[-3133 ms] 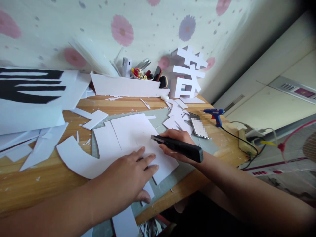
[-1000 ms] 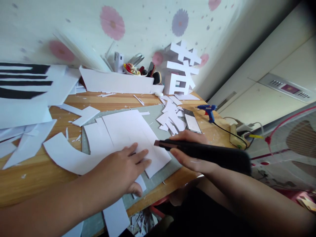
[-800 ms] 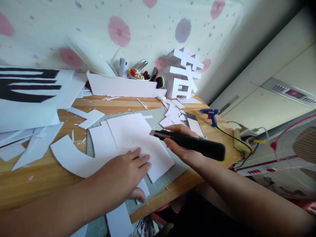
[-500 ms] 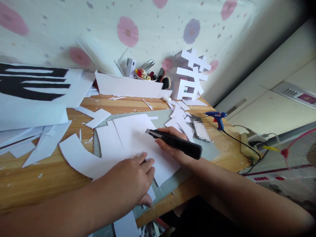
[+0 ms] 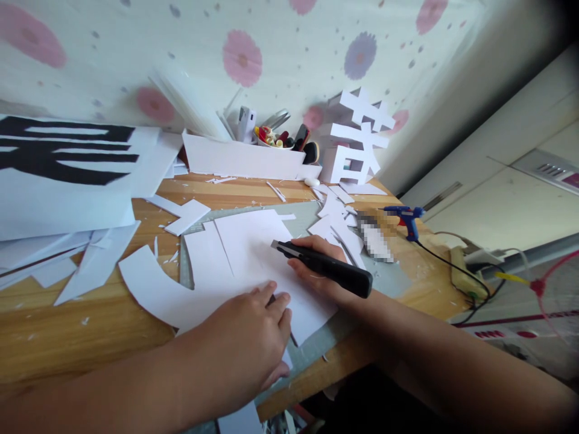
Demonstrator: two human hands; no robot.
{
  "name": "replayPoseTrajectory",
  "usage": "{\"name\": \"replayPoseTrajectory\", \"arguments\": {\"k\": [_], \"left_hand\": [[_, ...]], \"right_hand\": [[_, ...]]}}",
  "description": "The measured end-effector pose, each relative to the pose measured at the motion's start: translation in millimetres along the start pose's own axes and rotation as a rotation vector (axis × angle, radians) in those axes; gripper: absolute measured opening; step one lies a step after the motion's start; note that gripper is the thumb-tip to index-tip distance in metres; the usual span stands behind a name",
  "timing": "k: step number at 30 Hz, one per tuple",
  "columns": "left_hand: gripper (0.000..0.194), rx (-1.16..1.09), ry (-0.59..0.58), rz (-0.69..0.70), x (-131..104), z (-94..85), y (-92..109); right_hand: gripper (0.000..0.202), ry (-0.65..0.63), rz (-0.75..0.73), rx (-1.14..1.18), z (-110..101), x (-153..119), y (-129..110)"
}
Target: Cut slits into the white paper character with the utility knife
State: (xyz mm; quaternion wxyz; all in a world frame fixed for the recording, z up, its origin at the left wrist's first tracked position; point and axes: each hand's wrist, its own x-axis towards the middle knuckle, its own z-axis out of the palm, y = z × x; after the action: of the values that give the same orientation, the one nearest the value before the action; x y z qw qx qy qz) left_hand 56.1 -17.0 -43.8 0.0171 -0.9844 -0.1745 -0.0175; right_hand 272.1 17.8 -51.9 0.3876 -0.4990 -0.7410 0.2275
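My right hand (image 5: 319, 262) is closed around the black handle of a utility knife (image 5: 332, 270). Its short metal blade points left, over a white foam-board sheet (image 5: 246, 241) that has a thin straight cut line near its left side. Whether the blade tip touches the sheet I cannot tell. My left hand (image 5: 256, 328) lies across the sheet's lower part, fingers spread and pressing down, thumb near the front edge. Something dark shows between two of its fingers, too small to name. A curved white piece (image 5: 154, 289) sits left of that hand. Beneath everything is a grey-green cutting mat (image 5: 301, 211).
White offcuts (image 5: 332, 214) and a pixelated phone-like object (image 5: 376, 241) lie right of the sheet. Beyond them is a blue glue gun (image 5: 407, 218) with its cord. Behind stand a white three-dimensional character (image 5: 357, 141) and a long white box (image 5: 239, 158). Black-printed sheets (image 5: 67, 205) fill the left.
The whole view has shifted slightly, so things appear a little further right. Both hands keep nearly the same place over the sheet, with the knife still held.
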Motion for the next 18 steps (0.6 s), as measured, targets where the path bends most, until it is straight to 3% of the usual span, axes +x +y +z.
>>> {"name": "replayPoseTrajectory", "arguments": {"k": [12, 18], "left_hand": [[0.048, -0.083, 0.024, -0.054, -3.0, 5.0, 1.8], [0.049, -0.068, -0.019, -0.048, -1.7, 0.5, 2.2]], "right_hand": [[0.03, -0.028, -0.004, -0.041, 0.6, 0.1, -0.2], [0.027, -0.031, -0.02, -0.03, 1.4, -0.7, -0.8]]}}
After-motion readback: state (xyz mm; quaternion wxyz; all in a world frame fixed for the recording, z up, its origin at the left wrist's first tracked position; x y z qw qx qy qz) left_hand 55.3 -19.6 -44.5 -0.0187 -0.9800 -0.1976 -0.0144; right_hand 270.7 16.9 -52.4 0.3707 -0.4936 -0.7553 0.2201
